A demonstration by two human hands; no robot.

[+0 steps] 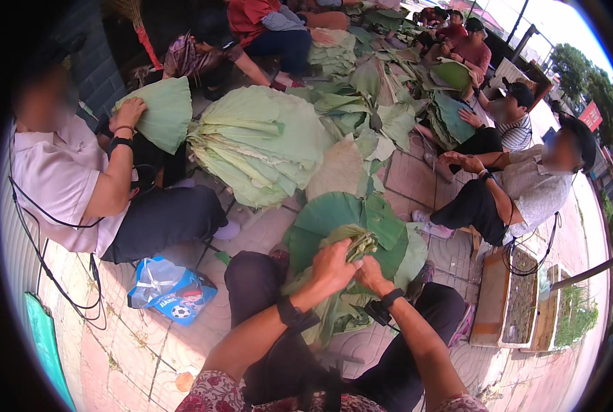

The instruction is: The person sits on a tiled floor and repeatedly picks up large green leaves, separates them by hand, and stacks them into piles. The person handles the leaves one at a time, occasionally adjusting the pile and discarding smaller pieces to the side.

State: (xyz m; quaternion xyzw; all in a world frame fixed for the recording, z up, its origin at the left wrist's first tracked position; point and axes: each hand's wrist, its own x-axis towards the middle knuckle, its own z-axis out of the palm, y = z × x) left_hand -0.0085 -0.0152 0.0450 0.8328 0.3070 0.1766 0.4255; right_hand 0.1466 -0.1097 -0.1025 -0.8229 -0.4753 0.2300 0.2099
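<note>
My left hand (333, 265) is closed around the gathered end of a bundle of large green leaves (359, 238) that look like lotus leaves. Close beside it, my right hand (372, 275) has its fingers closed at the same bundle, just under the gathered stem end. Parts of both grips are hidden behind the hands. Broad dark green leaves (327, 218) fan out beyond my hands. Paler leaves (320, 324) hang below, between my knees. Each of my wrists wears a black band.
A large fanned stack of pale leaves (258, 141) lies ahead to the left, beside a seated person (66, 165) holding a leaf (162, 113). More people sit along both sides of a long leaf pile (361, 103). A blue bag (171, 288) stands left; planter boxes (502, 302) stand right.
</note>
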